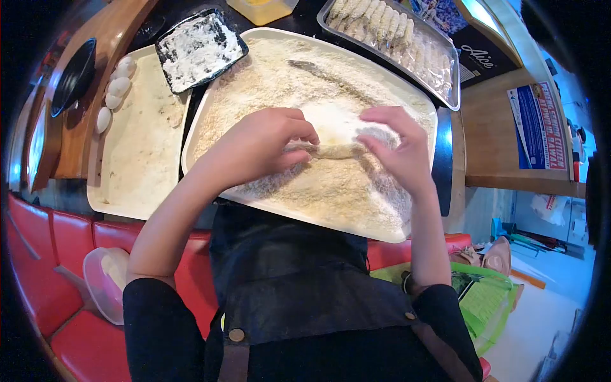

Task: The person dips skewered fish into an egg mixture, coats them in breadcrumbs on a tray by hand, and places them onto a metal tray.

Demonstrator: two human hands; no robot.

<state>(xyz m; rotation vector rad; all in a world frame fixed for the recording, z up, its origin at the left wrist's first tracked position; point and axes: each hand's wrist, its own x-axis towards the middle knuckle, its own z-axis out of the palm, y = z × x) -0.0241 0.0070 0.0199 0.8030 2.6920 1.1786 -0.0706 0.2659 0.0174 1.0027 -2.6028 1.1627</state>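
Observation:
A large cream tray [191, 137] of pale breadcrumbs lies in front of me. Over the crumbs, both hands are at a long breaded shrimp [337, 151], coated in crumbs. My left hand [273, 141] is closed on its left end, the fingertips dusted white. At the other end, my right hand [401, 143] has thumb and fingers curled round the tip; the exact contact is partly hidden. White flour-like powder [331, 121] is heaped just beyond the shrimp. Farther back in the crumbs lies a thin, greyish, uncoated-looking piece [312, 67].
At the back right, a metal tray [453, 95] holds rows of coated pieces. Back left stand a black container of white powder [197, 51] and a second cream tray [137, 165] with several eggs [114, 89] along its edge. A yellowish container [261, 9] is at the far edge.

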